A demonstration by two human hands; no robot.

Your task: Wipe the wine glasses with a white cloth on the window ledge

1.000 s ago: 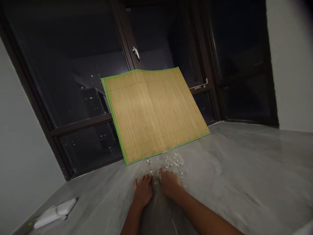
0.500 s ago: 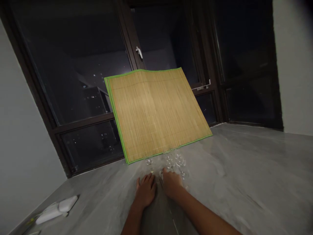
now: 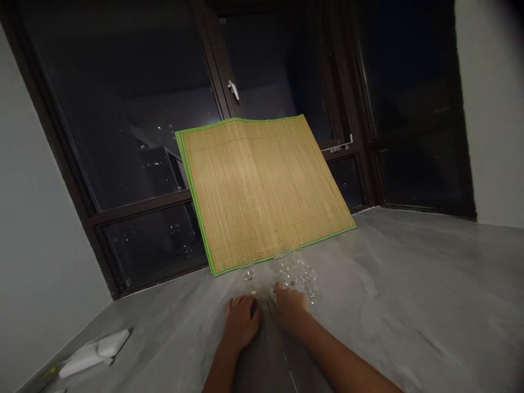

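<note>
My left hand (image 3: pixel 243 317) rests low on the grey marbled surface. Its fingers are slightly bent and a gap shows beside the thumb; nothing is visible in it. To its right, my right hand (image 3: pixel 292 309) is closed, with a small pale, shiny thing (image 3: pixel 273 293) at its thumb side; what the fingers hold is too hidden to name. Just beyond it stand several clear glasses (image 3: pixel 298 271), close together. A single clear glass (image 3: pixel 249 272) stands ahead of my left hand, and a small yellowish spot (image 3: pixel 254 293) shows between that glass and the hand.
A bamboo mat (image 3: pixel 266 191) with green edging leans against the dark window behind the glasses. A white wrapped bundle (image 3: pixel 96 352) lies at the lower left of the grey surface (image 3: pixel 393 305). A thin dark line (image 3: pixel 269 308) runs between my hands.
My right hand has shifted slightly to the right, and the clustered glasses beside it also sit a little further right. My left hand's fingers are drawn in slightly more.
</note>
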